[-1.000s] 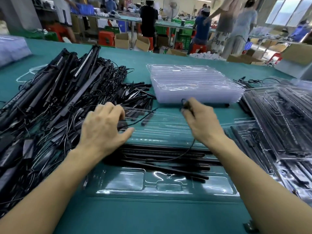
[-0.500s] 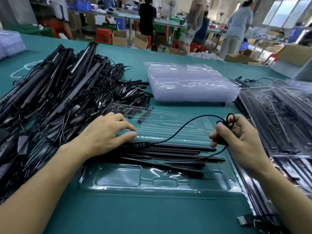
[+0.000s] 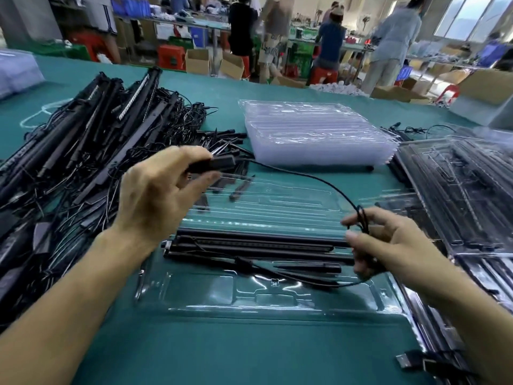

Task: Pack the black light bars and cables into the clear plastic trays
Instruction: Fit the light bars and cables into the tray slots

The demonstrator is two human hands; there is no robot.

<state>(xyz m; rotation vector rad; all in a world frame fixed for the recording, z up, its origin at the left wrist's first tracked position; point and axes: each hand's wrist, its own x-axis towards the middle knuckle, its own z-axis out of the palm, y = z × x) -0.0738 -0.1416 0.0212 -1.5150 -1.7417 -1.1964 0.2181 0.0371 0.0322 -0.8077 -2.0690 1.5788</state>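
A clear plastic tray lies on the green table in front of me, with several black light bars laid across its middle. My left hand is raised above the tray's left end and pinches a small black controller box. A thin black cable arcs from that box to my right hand, which grips a coiled loop of it over the tray's right end. More of the cable trails down across the tray under my right hand.
A big heap of black light bars and tangled cables covers the table on the left. A stack of empty clear trays stands behind the tray. Filled trays are stacked on the right. People work at benches beyond.
My left hand has lifted off the light bars, taking the controller box up and back. My right hand keeps the coiled cable, and the cable now stretches between both hands.
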